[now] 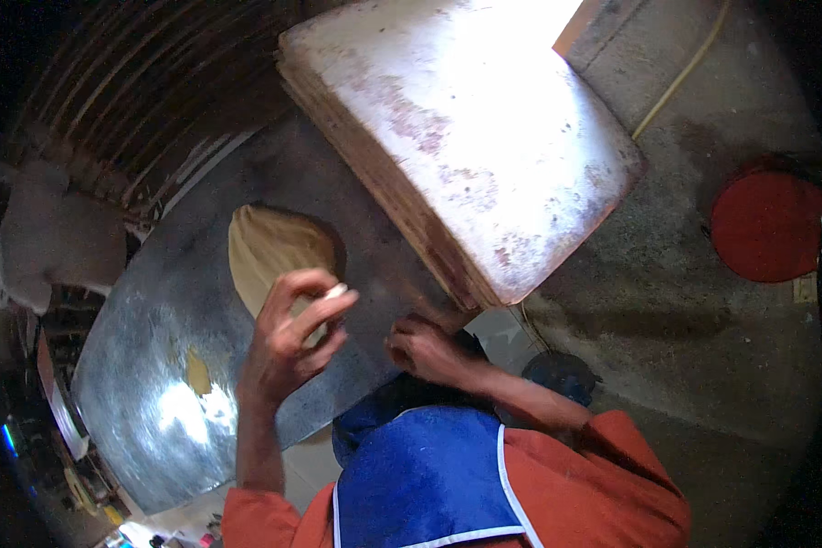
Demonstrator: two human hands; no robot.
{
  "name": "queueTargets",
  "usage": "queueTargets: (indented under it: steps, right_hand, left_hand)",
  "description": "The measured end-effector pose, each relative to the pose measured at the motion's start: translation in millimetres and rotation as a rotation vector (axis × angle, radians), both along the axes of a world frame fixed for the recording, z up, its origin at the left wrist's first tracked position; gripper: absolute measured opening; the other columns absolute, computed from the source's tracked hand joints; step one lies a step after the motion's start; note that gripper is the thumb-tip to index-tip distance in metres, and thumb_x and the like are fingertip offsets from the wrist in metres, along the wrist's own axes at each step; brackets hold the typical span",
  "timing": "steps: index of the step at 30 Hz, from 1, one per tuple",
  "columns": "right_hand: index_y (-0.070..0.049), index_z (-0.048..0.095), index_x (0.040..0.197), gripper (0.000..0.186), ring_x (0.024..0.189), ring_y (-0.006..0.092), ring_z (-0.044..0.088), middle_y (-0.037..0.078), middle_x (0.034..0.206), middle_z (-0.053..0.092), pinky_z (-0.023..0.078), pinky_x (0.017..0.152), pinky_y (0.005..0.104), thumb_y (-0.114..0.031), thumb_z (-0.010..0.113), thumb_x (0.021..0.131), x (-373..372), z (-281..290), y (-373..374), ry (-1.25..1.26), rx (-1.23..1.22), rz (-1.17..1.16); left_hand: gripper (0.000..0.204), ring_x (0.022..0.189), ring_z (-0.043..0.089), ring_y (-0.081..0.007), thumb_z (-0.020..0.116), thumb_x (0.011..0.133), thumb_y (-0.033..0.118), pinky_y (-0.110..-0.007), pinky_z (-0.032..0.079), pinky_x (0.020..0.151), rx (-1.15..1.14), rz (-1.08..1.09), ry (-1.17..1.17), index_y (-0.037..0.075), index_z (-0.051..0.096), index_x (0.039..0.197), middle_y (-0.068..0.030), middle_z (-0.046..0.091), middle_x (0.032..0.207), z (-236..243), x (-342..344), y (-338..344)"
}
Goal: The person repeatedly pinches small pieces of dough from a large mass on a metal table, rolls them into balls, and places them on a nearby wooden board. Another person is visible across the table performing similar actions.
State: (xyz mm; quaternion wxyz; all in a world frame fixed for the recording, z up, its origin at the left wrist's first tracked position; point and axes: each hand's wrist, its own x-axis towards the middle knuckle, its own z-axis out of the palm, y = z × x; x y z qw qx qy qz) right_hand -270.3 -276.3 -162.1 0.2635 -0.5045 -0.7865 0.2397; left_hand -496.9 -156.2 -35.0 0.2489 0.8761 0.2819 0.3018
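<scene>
A tan cloth bag (279, 239) lies on the scuffed metal worktable (142, 365). At its lower end my left hand (297, 333) has its fingers curled around a small white object (336, 292) that I cannot identify. My right hand (420, 347) is lower and to the right, near the table edge, with fingers bent inward; what they hold, if anything, is hidden. A yellowish smear or scrap (197, 373) sits on the table left of my left hand.
A stack of stained metal sheets (466, 155) covers the back right of the table. Dark racks (110, 100) and a pale grey cloth-like shape (64, 237) stand left. At right are a red round object (765, 224), a yellow cord (680, 78) and a dark container (562, 374).
</scene>
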Motion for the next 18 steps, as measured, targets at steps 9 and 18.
queueTargets:
  steps: [9, 18]
  right_hand:
    - [0.006, 0.036, 0.146, 0.095, 0.098, 0.0298, 0.068, 0.017, 0.112, 0.069, 0.055, 0.082, 0.0405, -0.023, 0.090, 0.075, 112.0, 157.6, 5.9, 0.207, 0.529, -0.606]
    - [-0.005, 0.067, 0.108, 0.050, 0.078, 0.0208, 0.061, 0.006, 0.093, 0.067, 0.046, 0.070, 0.0350, -0.039, 0.086, 0.077, 69.0, 135.5, -32.0, 0.367, 0.531, -0.280]
  left_hand:
    - [0.086, 0.112, 0.061, -0.0371, 0.071, 0.076, -0.002, -0.045, 0.047, 0.099, -0.168, -0.242, -0.111, 0.010, 0.032, 0.152, -0.0184, 0.063, 0.118, 24.3, 205.0, 59.9]
    - [0.033, 0.091, 0.061, -0.0176, 0.069, 0.085, 0.001, -0.030, 0.051, 0.082, -0.340, 1.036, -0.343, 0.003, 0.057, 0.116, -0.0082, 0.060, 0.104, -87.3, -11.6, -59.7]
